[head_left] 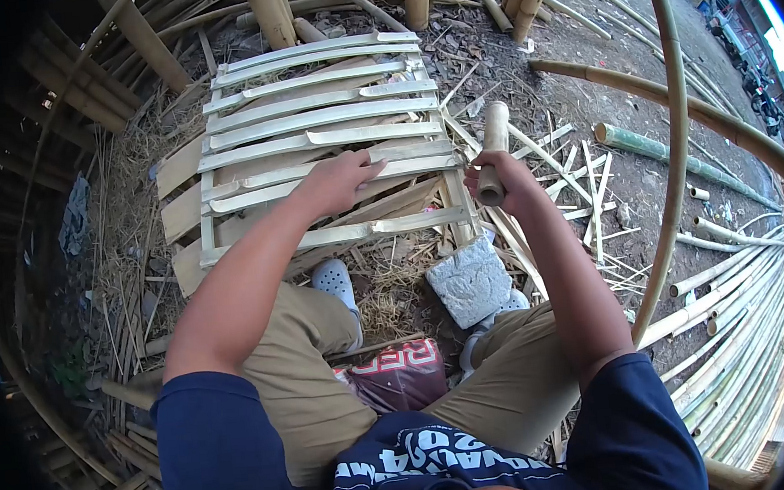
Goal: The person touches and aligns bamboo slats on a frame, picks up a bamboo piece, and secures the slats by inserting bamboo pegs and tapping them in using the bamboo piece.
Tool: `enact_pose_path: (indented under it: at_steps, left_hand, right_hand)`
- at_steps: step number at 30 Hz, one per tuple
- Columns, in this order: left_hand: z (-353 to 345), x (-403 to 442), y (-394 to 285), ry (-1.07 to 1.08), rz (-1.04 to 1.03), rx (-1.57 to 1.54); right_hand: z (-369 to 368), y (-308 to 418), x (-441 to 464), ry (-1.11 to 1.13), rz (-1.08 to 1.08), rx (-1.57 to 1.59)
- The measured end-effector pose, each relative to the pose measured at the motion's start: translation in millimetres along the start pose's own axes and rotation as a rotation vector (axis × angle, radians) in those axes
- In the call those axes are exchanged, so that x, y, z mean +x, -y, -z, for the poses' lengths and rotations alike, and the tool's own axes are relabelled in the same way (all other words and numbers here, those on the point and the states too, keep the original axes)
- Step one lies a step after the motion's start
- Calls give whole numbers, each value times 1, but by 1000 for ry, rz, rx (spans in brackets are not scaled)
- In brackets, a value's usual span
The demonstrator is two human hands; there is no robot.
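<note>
A slatted bamboo frame [324,139] lies on boards on the ground in front of me, its pale strips running left to right. My left hand [346,182] is closed on one of the lower strips, near the middle of the frame; its fingertips are partly hidden. To the right of the frame, my right hand [502,181] grips a short, thick bamboo piece [496,126] near its lower end, close to the frame's right rail.
A pale stone block [470,282] sits between my feet, below the frame. Split strips [595,194] litter the ground at right, beside a green bamboo pole [661,152] and a pile of poles [741,346]. Upright bamboo posts [271,13] stand behind the frame.
</note>
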State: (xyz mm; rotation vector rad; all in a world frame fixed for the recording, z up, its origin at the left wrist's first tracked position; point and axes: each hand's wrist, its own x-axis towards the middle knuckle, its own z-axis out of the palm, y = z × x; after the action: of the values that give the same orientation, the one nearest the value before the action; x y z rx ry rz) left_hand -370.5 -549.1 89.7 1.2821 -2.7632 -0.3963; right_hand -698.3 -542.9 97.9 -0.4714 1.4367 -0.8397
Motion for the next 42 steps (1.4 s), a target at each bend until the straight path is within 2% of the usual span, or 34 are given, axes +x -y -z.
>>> enact_pose_path:
  at_steps: [2,5,8,11,14,17,23,29,38,42]
  left_hand:
    - [-1,-6,0,-62,-44,86]
    - [-1,-5,-7,-46,-46,231]
    - [-18,-2,4,-171,-151,370]
    - [-7,-6,-7,-207,-203,471]
    - [-12,-4,0,-310,-283,440]
    - [-11,1,6,-252,-320,350]
    - [-5,5,3,-41,-243,228]
    - [-16,3,-23,19,-27,391]
    - [-27,-5,-16,-36,-36,444]
    - [-10,-11,-16,16,-63,448]
  right_hand:
    - [-4,2,-7,13,-9,4]
    - [-4,2,-10,33,25,11]
    - [-5,2,-8,71,18,2]
    - [-6,3,-13,79,28,9]
    - [-6,2,-16,79,37,13]
    - [2,2,-15,90,33,12]
    - [8,2,-21,70,47,19]
    - [6,-3,-18,52,45,-6]
    - [-8,-16,-10,81,28,-64]
    - [-11,-19,-9,55,35,-58]
